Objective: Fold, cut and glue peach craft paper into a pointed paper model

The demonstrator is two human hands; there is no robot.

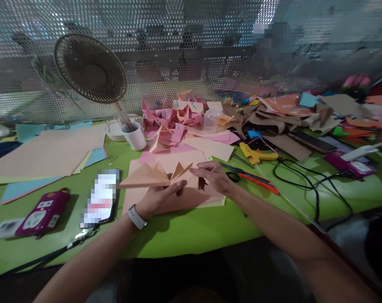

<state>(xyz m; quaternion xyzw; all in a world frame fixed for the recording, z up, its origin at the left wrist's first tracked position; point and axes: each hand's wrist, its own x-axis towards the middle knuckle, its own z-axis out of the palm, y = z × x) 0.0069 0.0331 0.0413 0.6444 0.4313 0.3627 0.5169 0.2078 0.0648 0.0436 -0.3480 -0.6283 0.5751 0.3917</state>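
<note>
Peach folded paper piece (156, 176), pleated into pointed flaps, is held just above a stack of peach paper sheets (206, 198) on the green counter (191, 231). Left hand (161, 198) pinches it from below, fingers closed on the lower fold. Right hand (209, 174) grips the flap tip nearest it, thumb and fingers narrow.

To crease well, judging from this: keep the left hand's pinch firm at the centre fold, let the right hand draw its flap outward evenly, match it to the opposite point.

Beyond the right hand: red-handled scissors (250, 176), yellow glue gun (257, 155). Beyond both hands: pile of pink folded paper shapes (172, 122), white cup (134, 135). Left of the left hand: phone (100, 198), magenta case (44, 213).
</note>
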